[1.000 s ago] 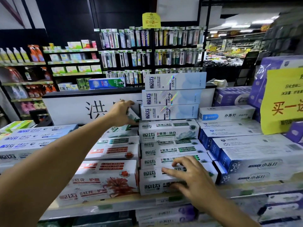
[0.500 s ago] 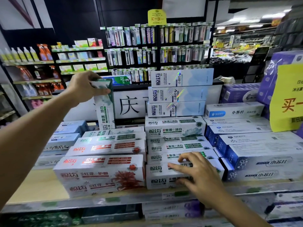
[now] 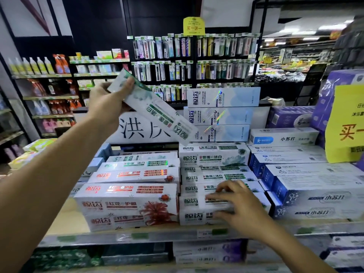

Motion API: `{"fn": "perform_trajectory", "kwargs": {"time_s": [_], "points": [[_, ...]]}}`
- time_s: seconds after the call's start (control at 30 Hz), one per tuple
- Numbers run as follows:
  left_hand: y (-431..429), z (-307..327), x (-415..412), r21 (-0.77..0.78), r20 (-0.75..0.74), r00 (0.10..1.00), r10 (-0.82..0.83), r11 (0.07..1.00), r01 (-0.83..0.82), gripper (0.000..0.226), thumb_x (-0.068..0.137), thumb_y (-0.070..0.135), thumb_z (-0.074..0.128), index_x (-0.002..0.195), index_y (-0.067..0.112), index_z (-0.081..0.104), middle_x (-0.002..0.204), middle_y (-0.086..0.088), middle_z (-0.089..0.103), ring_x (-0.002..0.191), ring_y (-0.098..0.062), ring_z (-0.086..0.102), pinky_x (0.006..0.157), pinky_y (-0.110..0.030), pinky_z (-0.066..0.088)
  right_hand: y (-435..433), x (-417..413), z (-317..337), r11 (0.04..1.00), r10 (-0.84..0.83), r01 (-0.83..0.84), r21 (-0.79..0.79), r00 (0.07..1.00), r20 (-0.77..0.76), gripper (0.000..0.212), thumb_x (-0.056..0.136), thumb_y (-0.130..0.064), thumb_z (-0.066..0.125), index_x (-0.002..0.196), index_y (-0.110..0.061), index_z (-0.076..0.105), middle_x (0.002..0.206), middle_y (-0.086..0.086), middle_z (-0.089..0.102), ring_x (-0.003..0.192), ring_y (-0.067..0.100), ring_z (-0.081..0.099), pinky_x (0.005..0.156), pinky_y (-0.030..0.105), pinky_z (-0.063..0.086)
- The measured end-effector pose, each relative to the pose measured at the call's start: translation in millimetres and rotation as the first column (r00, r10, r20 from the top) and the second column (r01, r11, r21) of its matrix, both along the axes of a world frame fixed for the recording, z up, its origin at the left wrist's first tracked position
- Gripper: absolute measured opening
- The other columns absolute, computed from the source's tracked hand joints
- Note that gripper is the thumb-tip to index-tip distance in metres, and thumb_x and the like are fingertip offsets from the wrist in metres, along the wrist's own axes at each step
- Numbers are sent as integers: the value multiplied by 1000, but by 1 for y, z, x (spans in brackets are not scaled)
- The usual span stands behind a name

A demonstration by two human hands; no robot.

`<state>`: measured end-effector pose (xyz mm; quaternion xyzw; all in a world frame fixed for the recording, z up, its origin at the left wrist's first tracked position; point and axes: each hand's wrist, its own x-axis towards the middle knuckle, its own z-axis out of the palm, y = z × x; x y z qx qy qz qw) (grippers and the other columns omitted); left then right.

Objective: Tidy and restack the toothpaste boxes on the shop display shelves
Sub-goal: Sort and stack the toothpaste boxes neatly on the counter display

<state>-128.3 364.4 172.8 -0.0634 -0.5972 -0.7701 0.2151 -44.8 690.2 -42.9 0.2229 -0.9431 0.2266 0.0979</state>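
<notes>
head view: left hand (image 3: 106, 103) grips one green-print toothpaste box (image 3: 155, 113) by its upper end, tilted in the air above the stacks.
right hand (image 3: 236, 203) rests flat, fingers spread, on the front of the green stack (image 3: 213, 157). my read: level the box, flip it so the print matches its neighbours — it looks inverted now — and seat it on the green stack, not the red stack (image 3: 128, 203), edges flush.
</notes>
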Motion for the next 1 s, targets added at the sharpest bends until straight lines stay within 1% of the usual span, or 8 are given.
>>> {"fn": "perform_trajectory", "kwargs": {"time_s": [0.13,0.23,0.33,0.47,0.67,0.8,0.9,1.0], "points": [[19,-19,7,241,122,982,-145,964,113,50,71,23,81,106,-1,55,80,-6,79,85,-24,77,72,-41,63,-7,-5,30,881,32,44,-471,988,151,36,73,-61,67,109,-60,61,103,-25,61,96,-4,61,84,20,53],[36,-37,13,369,200,951,-238,917,152,50,65,25,81,101,-1,58,75,-8,78,77,-22,77,66,-40,63,-20,-8,55,702,56,88,-707,983,177,61,71,-66,67,127,-47,54,102,-19,68,92,6,69,81,24,56],[51,-54,18,437,231,926,-299,882,176,46,69,30,78,98,-1,61,76,-9,77,74,-23,76,60,-37,62,-35,-7,73,530,165,74,-845,968,189,68,75,-67,70,130,-32,51,109,-6,72,91,20,73,82,36,57],[69,-74,30,457,290,902,-319,875,163,43,74,34,75,100,2,64,105,-14,71,95,-28,72,68,-38,64,-41,-9,92,183,161,146,-972,971,176,35,90,-33,67,117,-15,55,108,11,73,89,35,73,75,39,59],[84,-97,68,260,369,826,-426,901,348,44,76,22,79,111,-1,66,97,-10,77,82,-20,73,68,-26,58,-30,-25,114,-17,8,145,-989,989,145,25,100,-22,55,124,-16,57,107,8,74,91,29,74,75,42,62],[103,-104,86,61,430,756,-494,851,522,49,73,10,82,117,-1,63,100,-10,77,85,-20,75,66,-23,58,-30,-29,127,46,24,138,-989,990,139,27,101,-29,52,123,-18,63,100,-3,77,83,18,73,63,29,59],[123,-109,92,-165,427,787,-445,818,551,44,71,12,87,109,7,65,95,-4,78,83,-16,75,67,-24,59,-29,-27,129,271,99,62,-961,991,92,31,94,-34,61,124,-30,64,107,-2,75,97,17,72,70,30,59],[140,-112,90,-168,369,831,-416,850,500,44,74,8,87,111,7,63,95,-6,78,88,-22,76,79,-37,63,-23,-23,126,427,264,-21,-904,959,102,60,80,-32,75,137,-39,54,114,0,74,104,19,71,79,34,60]]}}
